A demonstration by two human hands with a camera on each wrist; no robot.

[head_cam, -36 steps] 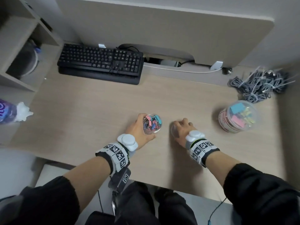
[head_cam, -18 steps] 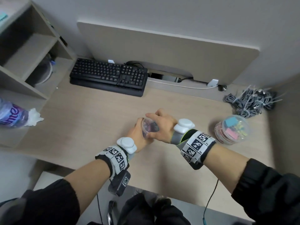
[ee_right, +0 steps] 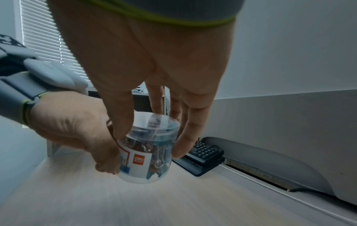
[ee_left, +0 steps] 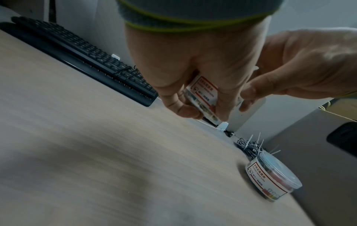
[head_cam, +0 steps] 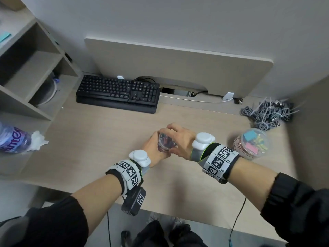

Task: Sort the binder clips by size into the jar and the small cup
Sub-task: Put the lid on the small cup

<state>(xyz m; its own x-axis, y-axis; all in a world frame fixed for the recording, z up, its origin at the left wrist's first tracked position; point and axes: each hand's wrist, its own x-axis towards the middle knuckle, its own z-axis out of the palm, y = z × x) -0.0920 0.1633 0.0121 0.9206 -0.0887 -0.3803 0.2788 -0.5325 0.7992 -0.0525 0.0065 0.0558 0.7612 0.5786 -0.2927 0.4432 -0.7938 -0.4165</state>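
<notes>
A small clear cup (head_cam: 165, 142) full of small coloured binder clips sits between both hands at the middle of the desk. My left hand (head_cam: 156, 148) grips its labelled wall (ee_left: 203, 94) from the left. From above, my right hand (ee_right: 150, 142) curls thumb and fingers around the clear lid (ee_right: 154, 122) on the cup (ee_right: 148, 152). The cup looks slightly tilted. The wider clear jar (head_cam: 252, 143), lidded and holding larger pastel clips, stands alone at the right; it also shows in the left wrist view as the jar (ee_left: 270, 177).
A black keyboard (head_cam: 117, 93) lies at the back left under a desk divider panel (head_cam: 178, 65). A bundle of grey cables (head_cam: 267, 113) is behind the jar. A plastic bottle (head_cam: 12, 139) and crumpled tissue (head_cam: 38, 139) lie at the left by a shelf unit (head_cam: 26, 77).
My right hand left the desk beside the cup and came over the cup, which was open a second ago and now has its lid on. The left hand kept its grip.
</notes>
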